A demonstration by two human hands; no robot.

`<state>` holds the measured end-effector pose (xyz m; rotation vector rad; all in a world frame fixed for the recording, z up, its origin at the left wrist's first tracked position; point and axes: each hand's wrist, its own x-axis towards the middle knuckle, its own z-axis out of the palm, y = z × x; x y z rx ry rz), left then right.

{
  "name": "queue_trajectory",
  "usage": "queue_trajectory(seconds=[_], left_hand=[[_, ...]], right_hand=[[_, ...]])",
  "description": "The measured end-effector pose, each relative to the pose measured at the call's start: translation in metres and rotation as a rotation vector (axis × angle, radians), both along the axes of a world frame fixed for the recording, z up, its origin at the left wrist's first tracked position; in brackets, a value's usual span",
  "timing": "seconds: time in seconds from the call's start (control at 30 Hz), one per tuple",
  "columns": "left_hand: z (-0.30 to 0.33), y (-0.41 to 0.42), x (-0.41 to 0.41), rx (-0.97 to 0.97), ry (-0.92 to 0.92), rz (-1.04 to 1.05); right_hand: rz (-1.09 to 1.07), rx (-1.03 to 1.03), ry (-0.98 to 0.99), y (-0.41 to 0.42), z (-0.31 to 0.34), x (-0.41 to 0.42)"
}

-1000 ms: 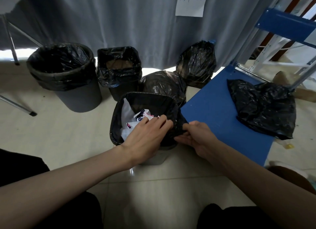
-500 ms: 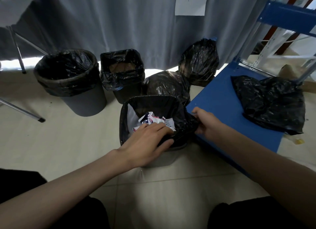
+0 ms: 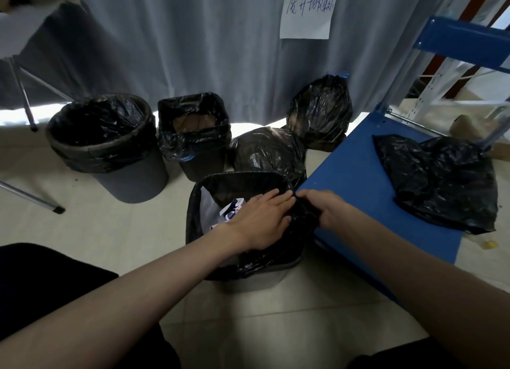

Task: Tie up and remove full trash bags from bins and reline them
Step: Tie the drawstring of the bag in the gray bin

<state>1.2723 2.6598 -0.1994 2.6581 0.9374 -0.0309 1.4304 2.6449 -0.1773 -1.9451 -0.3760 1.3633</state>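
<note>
1. Grey curtain (image 3: 171,43) and pale tiled floor (image 3: 105,230) are framing the scene; low in the centre, our full grey bin (image 3: 256,281) is standing upright, mouth facing up, its long axis vertical.
2. We are gathering its black plastic liner (image 3: 234,181), we judge: our left hand (image 3: 262,219) is lying flat, fingers straight, on the rim, while our right hand (image 3: 325,207) is pinching the right edge.
3. Next, we are needing to free the rim all round before knotting.

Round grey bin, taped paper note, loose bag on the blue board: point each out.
Round grey bin (image 3: 138,181): head view, bare grey wall.
Paper note (image 3: 307,11): head view, sheet's middle.
Loose bag (image 3: 441,181): head view, crumpled middle.
</note>
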Motion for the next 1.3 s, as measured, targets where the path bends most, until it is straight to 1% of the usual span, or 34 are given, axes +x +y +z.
queue_trajectory(seconds=[0.1, 0.17, 0.27, 0.4, 0.47, 0.53, 0.57, 0.67, 0.73, 0.9, 0.97, 1.07, 1.23, 1.3], left_hand=[[-0.003, 0.002, 0.001, -0.018, -0.001, 0.023], [-0.005, 0.001, 0.001, 0.005, -0.009, 0.037], [-0.004, 0.002, 0.002, 0.02, -0.037, 0.043], [0.0, 0.004, 0.0, 0.014, -0.048, 0.035], [0.005, 0.006, -0.001, 0.004, -0.025, 0.036], [0.012, 0.011, -0.001, 0.071, -0.02, 0.068], [0.015, 0.015, -0.002, 0.114, -0.066, 0.115], [0.025, 0.032, -0.01, 0.194, -0.299, 0.302], [0.027, 0.045, -0.018, 0.261, -0.35, 0.346], [0.027, 0.064, -0.028, 0.268, -0.142, 0.186], [0.025, 0.066, -0.031, 0.297, -0.096, 0.139], [0.027, 0.069, -0.036, 0.301, -0.087, 0.137], [0.036, 0.074, -0.043, 0.274, -0.09, 0.168], [0.038, 0.077, -0.046, 0.224, -0.089, 0.178]], right_hand=[[-0.037, 0.022, -0.008, 0.005, -0.004, 0.001], [-0.085, 0.058, 0.004, 0.008, -0.007, 0.0], [-0.145, 0.169, -0.022, 0.013, -0.009, -0.006], [-0.06, 0.405, -0.122, 0.021, -0.001, -0.015], [0.007, 0.47, -0.191, 0.025, 0.003, -0.019], [0.083, 0.506, -0.231, 0.027, 0.006, -0.021], [0.122, 0.519, -0.24, 0.027, 0.007, -0.022], [0.247, 0.56, -0.287, 0.025, 0.007, -0.021], [0.329, 0.585, -0.388, 0.023, 0.005, -0.019], [0.551, 0.649, -0.69, 0.012, 0.004, -0.017], [0.611, 0.682, -0.783, 0.008, 0.002, -0.013], [0.664, 0.638, -0.924, 0.005, -0.001, -0.005], [0.614, 0.594, -0.99, 0.001, 0.003, 0.013], [0.6, 0.561, -1.011, 0.001, 0.005, 0.017]])
